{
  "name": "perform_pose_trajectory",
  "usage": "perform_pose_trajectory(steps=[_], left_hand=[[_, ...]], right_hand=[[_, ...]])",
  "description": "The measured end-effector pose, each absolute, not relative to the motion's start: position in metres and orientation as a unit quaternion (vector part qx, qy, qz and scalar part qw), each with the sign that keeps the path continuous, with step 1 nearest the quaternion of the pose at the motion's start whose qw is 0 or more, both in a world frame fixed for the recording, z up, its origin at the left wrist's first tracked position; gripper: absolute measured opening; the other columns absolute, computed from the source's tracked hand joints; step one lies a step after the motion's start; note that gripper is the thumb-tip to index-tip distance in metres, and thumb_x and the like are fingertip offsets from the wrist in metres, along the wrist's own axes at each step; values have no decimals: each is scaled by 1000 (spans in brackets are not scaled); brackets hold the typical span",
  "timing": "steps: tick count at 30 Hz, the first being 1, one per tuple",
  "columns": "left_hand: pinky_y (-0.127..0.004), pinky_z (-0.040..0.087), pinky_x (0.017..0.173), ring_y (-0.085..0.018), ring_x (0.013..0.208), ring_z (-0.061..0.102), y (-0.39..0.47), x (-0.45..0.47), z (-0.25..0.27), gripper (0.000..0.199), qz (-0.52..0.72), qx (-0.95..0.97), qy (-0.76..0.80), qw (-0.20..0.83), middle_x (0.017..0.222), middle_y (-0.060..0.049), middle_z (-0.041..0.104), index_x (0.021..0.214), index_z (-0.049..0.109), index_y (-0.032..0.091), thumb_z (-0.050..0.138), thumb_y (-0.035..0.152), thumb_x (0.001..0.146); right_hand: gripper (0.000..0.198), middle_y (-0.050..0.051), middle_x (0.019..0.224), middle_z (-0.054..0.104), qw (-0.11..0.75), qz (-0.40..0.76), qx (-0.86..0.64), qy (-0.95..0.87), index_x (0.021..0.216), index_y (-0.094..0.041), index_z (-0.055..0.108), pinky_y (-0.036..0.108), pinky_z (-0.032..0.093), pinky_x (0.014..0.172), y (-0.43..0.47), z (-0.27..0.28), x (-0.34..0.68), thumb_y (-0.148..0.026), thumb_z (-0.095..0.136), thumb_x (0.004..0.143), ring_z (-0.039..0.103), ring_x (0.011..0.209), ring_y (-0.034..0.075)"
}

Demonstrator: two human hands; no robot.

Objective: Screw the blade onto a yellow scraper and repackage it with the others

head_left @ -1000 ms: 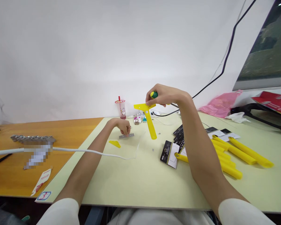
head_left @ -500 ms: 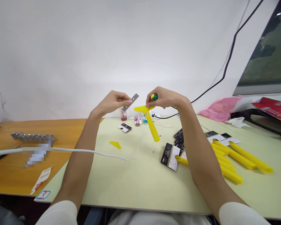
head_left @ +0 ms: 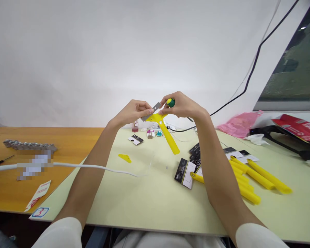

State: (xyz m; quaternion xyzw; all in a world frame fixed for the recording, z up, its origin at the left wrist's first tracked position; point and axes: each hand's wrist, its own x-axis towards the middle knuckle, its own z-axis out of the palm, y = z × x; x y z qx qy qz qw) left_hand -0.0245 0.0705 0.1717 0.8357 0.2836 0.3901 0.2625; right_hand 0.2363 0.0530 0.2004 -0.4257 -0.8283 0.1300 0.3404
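My left hand [head_left: 133, 113] is closed, pinching a flat grey metal blade [head_left: 156, 107] with holes between thumb and fingers. The blade lies against the wide head of a yellow scraper handle [head_left: 169, 138], whose grip hangs down to the right. Closed on that head, my right hand [head_left: 184, 105] also keeps a screwdriver [head_left: 171, 102] with a green and yellow handle tucked in its fingers. The screwdriver's tip is hard to make out. Below on the table [head_left: 144, 206] lie a small yellow plastic plate [head_left: 125, 158] and a tiny metal nut [head_left: 166, 167].
Several yellow handles [head_left: 270, 175] and black-and-white cards [head_left: 185, 173] lie at right. A pink bag [head_left: 240, 124] and a black frame [head_left: 279, 139] sit farther back. A white cable [head_left: 93, 166] crosses in front of my left forearm. Metal parts [head_left: 29, 144] rest on the brown table.
The blade in my left hand has moved right, from apart to against the yellow scraper handle's head. My right hand keeps hold of the handle and screwdriver. The view has shifted slightly.
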Motion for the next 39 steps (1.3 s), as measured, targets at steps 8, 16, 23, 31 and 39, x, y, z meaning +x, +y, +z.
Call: perform_pose_trajectory(steps=[8, 16, 23, 31, 39], left_hand=[[-37, 66, 77, -27, 87, 84, 65, -21, 172, 48, 380, 826, 279, 310, 100, -15, 86, 102, 79, 16, 92, 60, 87], [-43, 72, 85, -27, 87, 84, 67, -20, 174, 40, 412, 818, 276, 291, 100, -15, 86, 100, 86, 14, 95, 50, 84], [-44, 72, 87, -28, 88, 84, 59, -20, 179, 36, 479, 796, 278, 246, 95, -13, 86, 95, 86, 13, 95, 46, 83], [-43, 72, 88, -27, 92, 83, 58, -19, 181, 36, 514, 778, 282, 227, 99, -12, 86, 96, 86, 16, 94, 49, 83], [-38, 71, 83, -27, 89, 84, 48, -22, 185, 40, 512, 782, 280, 217, 97, -11, 86, 95, 84, 17, 95, 54, 83]], right_hand=[[37, 3, 77, 71, 387, 121, -397, -824, 97, -20, 79, 31, 39, 40, 52, 199, 235, -46, 101, 82, 48, 51, 11], [41, 4, 77, 69, 392, 118, -392, -824, 94, -19, 79, 30, 38, 41, 54, 198, 234, -53, 99, 84, 46, 50, 10], [44, 5, 89, 79, 342, 164, -387, -841, 100, -19, 78, 30, 35, 41, 52, 197, 239, -59, 94, 88, 44, 46, 7], [41, -3, 68, 63, 350, 201, -347, -847, 90, -18, 77, 29, 30, 41, 48, 196, 235, -54, 96, 85, 42, 44, 7], [38, -3, 67, 56, 384, 207, -338, -834, 91, -18, 82, 28, 29, 40, 44, 195, 227, -52, 96, 85, 40, 47, 7]])
